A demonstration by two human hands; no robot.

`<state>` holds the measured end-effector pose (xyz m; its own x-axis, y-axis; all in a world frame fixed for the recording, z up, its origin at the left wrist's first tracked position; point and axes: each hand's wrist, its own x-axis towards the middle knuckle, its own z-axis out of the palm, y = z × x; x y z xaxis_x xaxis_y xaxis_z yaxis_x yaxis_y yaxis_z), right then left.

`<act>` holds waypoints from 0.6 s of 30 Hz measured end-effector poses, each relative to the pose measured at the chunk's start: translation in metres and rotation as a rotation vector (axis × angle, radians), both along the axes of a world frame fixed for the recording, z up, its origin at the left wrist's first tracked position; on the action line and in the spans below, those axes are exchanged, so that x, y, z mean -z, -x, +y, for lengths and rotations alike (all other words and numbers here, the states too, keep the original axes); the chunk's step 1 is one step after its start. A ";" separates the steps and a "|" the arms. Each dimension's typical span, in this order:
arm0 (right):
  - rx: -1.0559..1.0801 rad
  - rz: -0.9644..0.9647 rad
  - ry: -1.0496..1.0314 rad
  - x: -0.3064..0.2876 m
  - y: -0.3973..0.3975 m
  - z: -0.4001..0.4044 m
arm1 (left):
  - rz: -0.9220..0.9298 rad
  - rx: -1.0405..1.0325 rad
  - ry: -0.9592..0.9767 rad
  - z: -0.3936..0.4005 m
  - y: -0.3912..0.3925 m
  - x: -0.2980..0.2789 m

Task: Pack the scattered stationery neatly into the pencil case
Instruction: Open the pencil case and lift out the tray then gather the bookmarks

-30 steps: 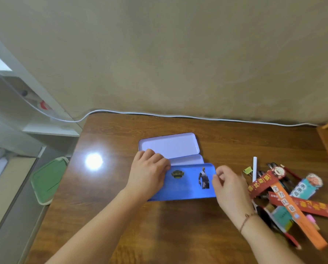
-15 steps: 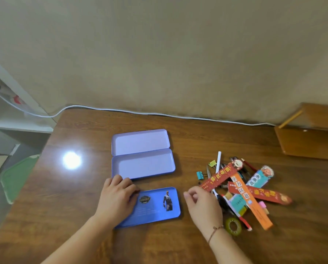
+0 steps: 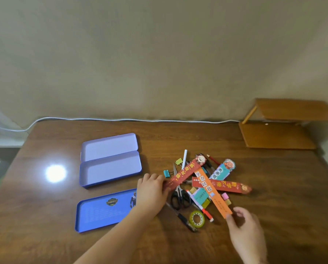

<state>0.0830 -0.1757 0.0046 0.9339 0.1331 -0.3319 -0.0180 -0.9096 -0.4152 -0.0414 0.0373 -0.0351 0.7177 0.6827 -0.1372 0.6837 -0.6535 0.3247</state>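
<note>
Case (image 3: 109, 168) lies open on the left part of the wooden desk (image 3: 273, 178), its lilac lid hinged back toward the wall; both halves hold nothing. A separate blue tray (image 3: 102, 210) with a printed badge and figure sits just nearer the camera, apart from the case. A white cable (image 3: 159, 120) runs along the desk's back edge, and a small wooden shelf (image 3: 277, 134) stands at the far right.

Right of the case lies the stationery pile: an orange bookmark (image 3: 214, 195) crossing a red bookmark (image 3: 184, 174), black scissors (image 3: 180, 197) partly under them, a white pen (image 3: 184, 157), a tape roll (image 3: 197, 218), a teal clip (image 3: 166, 173).

Left hand (image 3: 151, 191) rests palm down with fingers curled over the lower end of the red bookmark, between tray and pile. Right hand (image 3: 245, 231) pinches the near end of the orange bookmark between thumb and fingers.
</note>
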 end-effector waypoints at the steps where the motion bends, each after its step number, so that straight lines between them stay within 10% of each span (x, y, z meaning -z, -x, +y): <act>1: -0.025 0.028 -0.001 0.000 -0.003 0.000 | 0.014 -0.018 -0.010 -0.003 -0.006 0.000; 10: -0.054 0.231 -0.127 0.005 -0.027 -0.002 | 0.070 -0.142 0.055 -0.016 -0.025 -0.015; 18: 0.101 0.434 -0.495 -0.003 -0.044 -0.021 | -0.587 -0.603 0.856 -0.041 -0.014 -0.029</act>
